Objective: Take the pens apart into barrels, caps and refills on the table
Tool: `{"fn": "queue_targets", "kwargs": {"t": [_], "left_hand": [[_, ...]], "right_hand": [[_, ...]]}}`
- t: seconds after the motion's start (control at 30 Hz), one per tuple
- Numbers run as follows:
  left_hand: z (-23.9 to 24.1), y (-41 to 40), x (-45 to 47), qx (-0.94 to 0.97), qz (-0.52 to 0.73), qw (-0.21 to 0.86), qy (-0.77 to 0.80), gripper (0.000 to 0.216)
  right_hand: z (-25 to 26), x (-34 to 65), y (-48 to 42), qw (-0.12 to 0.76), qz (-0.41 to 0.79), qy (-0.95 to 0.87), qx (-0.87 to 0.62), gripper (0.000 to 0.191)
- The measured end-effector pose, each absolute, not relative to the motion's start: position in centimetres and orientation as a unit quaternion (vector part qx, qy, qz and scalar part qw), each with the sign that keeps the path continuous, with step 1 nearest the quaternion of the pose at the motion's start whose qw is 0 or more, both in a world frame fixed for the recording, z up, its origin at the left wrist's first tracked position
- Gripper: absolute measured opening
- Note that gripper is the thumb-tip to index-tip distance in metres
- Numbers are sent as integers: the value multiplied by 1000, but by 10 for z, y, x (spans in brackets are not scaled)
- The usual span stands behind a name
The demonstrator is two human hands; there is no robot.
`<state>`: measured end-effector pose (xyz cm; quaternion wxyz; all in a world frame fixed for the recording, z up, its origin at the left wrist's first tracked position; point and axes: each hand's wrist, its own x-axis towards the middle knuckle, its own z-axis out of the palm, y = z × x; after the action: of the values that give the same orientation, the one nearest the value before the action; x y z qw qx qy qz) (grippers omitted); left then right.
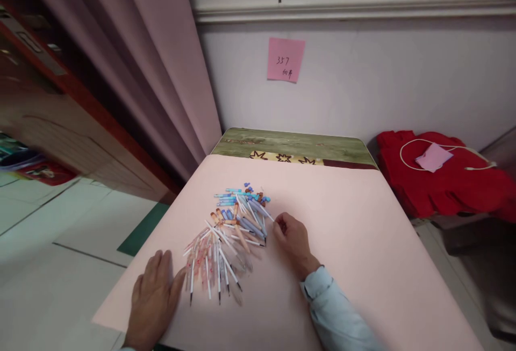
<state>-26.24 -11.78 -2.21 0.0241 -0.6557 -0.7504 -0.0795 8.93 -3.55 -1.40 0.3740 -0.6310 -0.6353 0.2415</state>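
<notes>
A loose heap of pen parts lies on the pale pink tabletop. White pen refills (220, 273) with dark tips fan out toward me, among clear and pinkish pen barrels (198, 265). Farther back are bluish-grey barrels (252, 227), light blue pen pieces (228, 200), and small blue and brown caps (261, 197). My right hand (292, 241) is at the heap's right side, thumb and forefinger pinched on the end of a white refill (264, 211). At the near left, my left hand (153, 294) rests flat with fingers stretched out, its thumb beside the pinkish barrels.
The pink-covered table (346, 243) has a green wood-patterned far edge (298, 140). Behind it, a pink note (285, 61) sticks to the wall. Red cloth (403, 179) with a white cable lies at right. A pink curtain (161, 71) and wooden door stand at left.
</notes>
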Motion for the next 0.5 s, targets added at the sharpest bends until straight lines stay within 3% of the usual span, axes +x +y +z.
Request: {"fn": "queue_targets", "kwargs": {"t": [0.5], "left_hand": [[-26,-117,-271,-664,-70,59,-742,74]], "right_hand": [[-15,87,-33,374,243,-643,-622,11]]}}
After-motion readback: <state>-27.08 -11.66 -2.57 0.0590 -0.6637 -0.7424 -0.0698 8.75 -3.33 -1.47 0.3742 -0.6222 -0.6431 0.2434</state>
